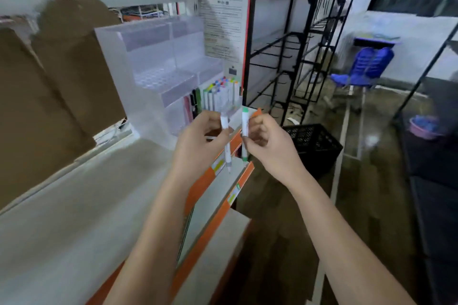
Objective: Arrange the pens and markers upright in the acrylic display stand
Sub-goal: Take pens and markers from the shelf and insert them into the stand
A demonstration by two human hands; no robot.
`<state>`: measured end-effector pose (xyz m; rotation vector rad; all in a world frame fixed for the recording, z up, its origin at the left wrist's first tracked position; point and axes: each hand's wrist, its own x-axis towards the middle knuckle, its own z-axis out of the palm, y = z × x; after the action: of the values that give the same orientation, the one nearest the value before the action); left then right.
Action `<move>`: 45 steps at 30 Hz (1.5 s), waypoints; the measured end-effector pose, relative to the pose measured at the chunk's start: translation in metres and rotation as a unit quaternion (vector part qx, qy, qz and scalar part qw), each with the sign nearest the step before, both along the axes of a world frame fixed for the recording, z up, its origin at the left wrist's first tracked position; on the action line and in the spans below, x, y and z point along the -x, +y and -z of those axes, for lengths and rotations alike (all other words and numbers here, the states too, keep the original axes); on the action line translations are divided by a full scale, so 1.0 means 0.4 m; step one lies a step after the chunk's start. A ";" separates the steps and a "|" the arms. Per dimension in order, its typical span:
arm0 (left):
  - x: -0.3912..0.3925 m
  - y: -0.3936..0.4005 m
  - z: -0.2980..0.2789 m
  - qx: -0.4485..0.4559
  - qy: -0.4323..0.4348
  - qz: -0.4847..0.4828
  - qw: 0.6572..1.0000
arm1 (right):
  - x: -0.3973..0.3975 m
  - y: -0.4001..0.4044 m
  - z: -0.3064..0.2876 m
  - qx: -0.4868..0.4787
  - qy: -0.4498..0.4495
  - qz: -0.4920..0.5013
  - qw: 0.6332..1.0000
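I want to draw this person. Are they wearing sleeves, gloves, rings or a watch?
No. Both forearms are bare all the way to the bottom of the picture, so no sleeves show. The left hand and right hand wear no gloves, and I can see no watch or bracelet. The picture is too blurry to rule out a thin ring.

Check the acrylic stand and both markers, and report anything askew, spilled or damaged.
Nothing stands out. The acrylic display stand sits upright on the shelf, with markers upright in its lower right compartment. The left hand holds a white marker and the right hand a green-capped marker, both roughly vertical. The picture is too blurred to rule out fine damage.
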<state>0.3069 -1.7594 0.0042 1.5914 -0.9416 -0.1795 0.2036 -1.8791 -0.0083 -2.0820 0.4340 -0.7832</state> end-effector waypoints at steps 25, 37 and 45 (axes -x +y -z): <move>-0.325 -0.471 0.073 0.022 0.017 -0.093 0.995 | -0.370 -0.500 0.107 -0.033 -0.031 -0.009 0.999; -0.367 -0.519 0.094 0.060 0.048 -0.157 0.985 | -0.521 -0.587 0.133 -0.043 -0.112 -0.037 0.992; -0.379 -0.544 0.089 0.051 0.030 -0.181 0.982 | -0.573 -0.623 0.149 0.055 -0.130 -0.084 0.986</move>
<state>0.4586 -1.9771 -0.0314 1.6241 -0.5910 0.0744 0.4328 -2.1284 -0.0681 -2.0481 0.0732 -0.9798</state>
